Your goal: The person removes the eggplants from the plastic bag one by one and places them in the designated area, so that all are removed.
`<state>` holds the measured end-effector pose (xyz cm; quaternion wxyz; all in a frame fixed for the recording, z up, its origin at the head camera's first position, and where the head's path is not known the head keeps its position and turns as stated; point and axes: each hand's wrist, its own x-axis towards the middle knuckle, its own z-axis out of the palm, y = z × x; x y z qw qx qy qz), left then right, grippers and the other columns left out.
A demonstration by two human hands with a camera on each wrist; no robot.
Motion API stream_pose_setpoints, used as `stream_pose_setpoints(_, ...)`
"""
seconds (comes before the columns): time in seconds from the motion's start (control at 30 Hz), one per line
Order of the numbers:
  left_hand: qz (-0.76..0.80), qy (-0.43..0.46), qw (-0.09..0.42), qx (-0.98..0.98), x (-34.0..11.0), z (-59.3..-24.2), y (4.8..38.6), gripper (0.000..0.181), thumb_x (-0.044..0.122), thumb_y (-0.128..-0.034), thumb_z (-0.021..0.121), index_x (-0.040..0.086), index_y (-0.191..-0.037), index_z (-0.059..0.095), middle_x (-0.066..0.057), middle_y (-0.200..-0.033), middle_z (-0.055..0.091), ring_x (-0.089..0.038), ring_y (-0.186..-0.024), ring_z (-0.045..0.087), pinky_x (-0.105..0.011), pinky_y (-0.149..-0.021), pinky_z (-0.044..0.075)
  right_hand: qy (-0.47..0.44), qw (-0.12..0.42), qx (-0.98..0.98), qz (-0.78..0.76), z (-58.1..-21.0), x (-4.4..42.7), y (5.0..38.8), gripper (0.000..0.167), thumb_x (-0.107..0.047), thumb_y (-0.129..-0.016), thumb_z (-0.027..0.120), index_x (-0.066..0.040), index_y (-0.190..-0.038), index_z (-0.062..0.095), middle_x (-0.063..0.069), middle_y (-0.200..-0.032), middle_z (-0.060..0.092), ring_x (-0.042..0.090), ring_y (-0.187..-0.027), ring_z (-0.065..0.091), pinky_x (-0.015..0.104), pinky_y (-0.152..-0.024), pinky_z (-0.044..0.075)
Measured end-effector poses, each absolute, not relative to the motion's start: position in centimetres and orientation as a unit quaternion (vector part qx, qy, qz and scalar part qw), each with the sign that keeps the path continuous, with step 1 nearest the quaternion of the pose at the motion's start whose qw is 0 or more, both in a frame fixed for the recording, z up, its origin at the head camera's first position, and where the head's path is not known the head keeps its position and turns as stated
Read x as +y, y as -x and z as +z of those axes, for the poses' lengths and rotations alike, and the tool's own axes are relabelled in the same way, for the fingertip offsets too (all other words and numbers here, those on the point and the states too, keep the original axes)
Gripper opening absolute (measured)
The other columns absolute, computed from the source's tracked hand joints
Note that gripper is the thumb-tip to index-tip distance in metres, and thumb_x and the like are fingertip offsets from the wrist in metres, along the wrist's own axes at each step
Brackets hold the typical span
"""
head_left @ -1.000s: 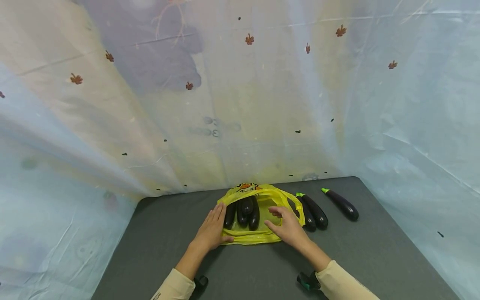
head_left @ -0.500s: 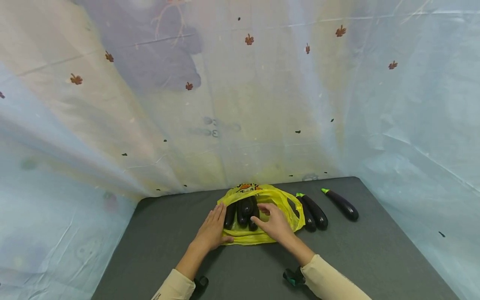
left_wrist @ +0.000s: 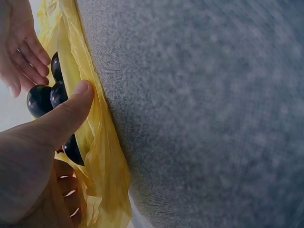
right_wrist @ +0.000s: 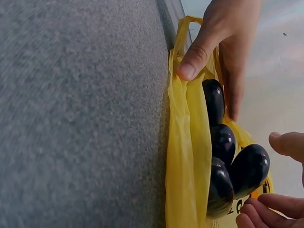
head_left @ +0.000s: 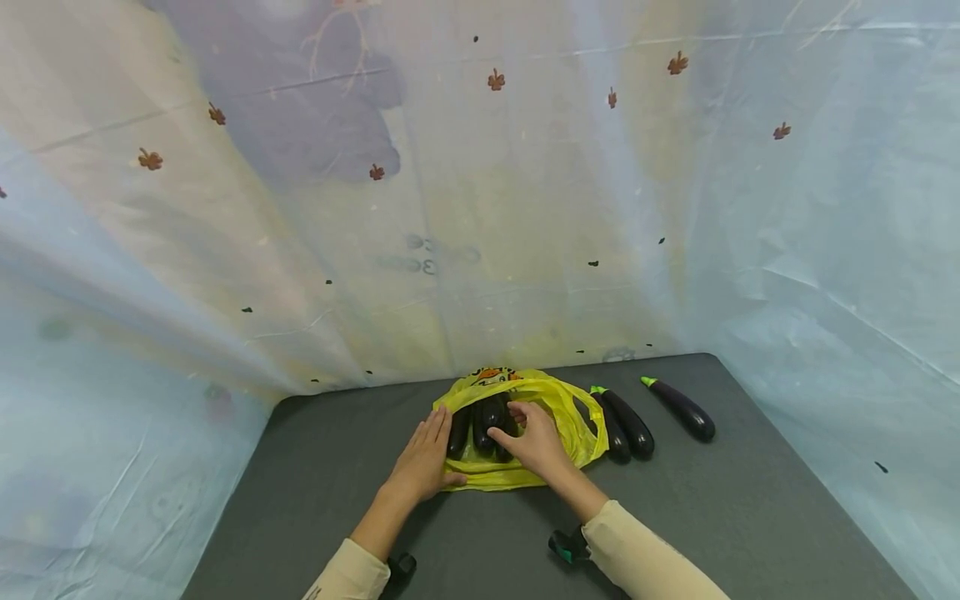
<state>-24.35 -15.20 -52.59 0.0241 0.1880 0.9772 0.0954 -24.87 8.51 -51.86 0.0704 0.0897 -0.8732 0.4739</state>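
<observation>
A yellow plastic bag (head_left: 555, 392) lies on the grey table with its mouth spread, several dark eggplants (head_left: 459, 433) inside, one resting on top of the others (right_wrist: 250, 166). My left hand (head_left: 422, 458) lies along the bag's left side, fingers straight, thumb on the near rim; the left wrist view shows that thumb on the yellow plastic (left_wrist: 102, 142). Over the bag's opening, my right hand (head_left: 536, 442) is beside the top eggplant, thumb and fingers apart with a gap between them. In the right wrist view its fingers (right_wrist: 273, 211) are close to that eggplant; contact is unclear.
Right of the bag, two eggplants (head_left: 630, 423) lie side by side against it, and another eggplant (head_left: 681, 408) lies apart farther right. A patterned plastic sheet (head_left: 480, 208) hangs behind the grey table (head_left: 337, 450) and at its sides.
My right hand has moved left, from the right part of the bag's opening to the eggplants inside. My left hand has stayed at the bag's left side.
</observation>
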Motion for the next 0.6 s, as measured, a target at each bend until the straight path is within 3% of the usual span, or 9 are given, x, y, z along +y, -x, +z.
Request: stream_pose_setpoints(0.6, 0.093, -0.19, 0.023, 0.977, -15.2, -52.42, 24.19, 0.119, 0.05, -0.0882, 0.087, -0.003, -0.17, 0.02, -0.022, -0.178, 0.016, -0.037, -0.165, 0.018, -0.053, -0.133, 0.02, -0.063, 0.079, -0.882, 0.46, -52.46, 7.45, 25.76, 0.074, -0.047, -0.092, 0.086, 0.001, -0.144, 0.063, 0.018, -0.13, 0.066, 0.034, -0.115, 0.066, 0.053, -0.096, 0.059)
